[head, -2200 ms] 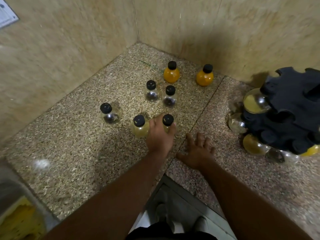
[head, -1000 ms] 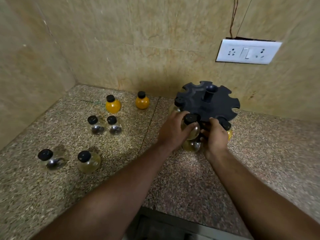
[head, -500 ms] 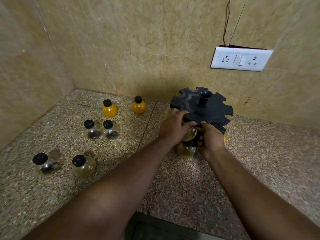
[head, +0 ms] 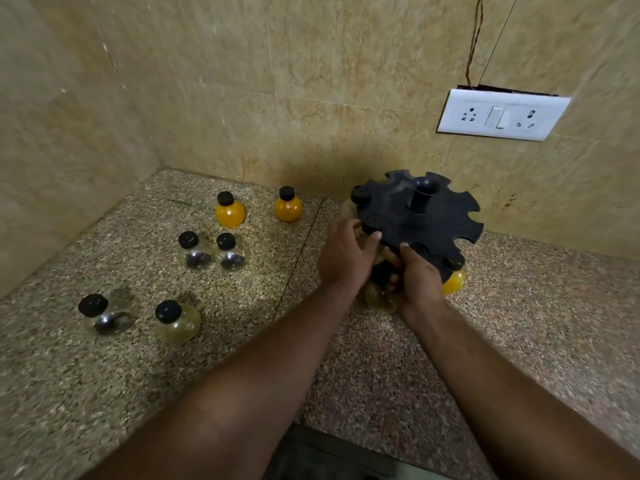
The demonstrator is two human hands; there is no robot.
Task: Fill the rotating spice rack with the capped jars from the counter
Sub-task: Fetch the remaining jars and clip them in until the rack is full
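Note:
The black rotating spice rack [head: 436,216] stands on the counter near the back wall, with notched slots around its top disc. My left hand [head: 343,261] presses a pale yellow jar [head: 379,259] into a front slot, so the jar is mostly hidden by my fingers. My right hand [head: 417,282] grips the rack's front edge, thumb on the top disc. The rack holds an orange jar [head: 454,281], a pale jar [head: 379,301] low down and a capped jar [head: 360,195] at its left. Loose on the counter stand two orange jars [head: 229,212] [head: 288,207] and several clear or pale ones [head: 194,253] [head: 177,323].
The speckled granite counter [head: 242,341] sits in a tiled corner, with walls to the left and behind. A white socket plate [head: 502,114] with a hanging wire is on the back wall above the rack. The counter's front edge [head: 346,441] runs below my forearms.
My left hand carried a pale jar from the counter group to the rack and pushed it into a slot. My right hand moved from the counter to grip the rack.

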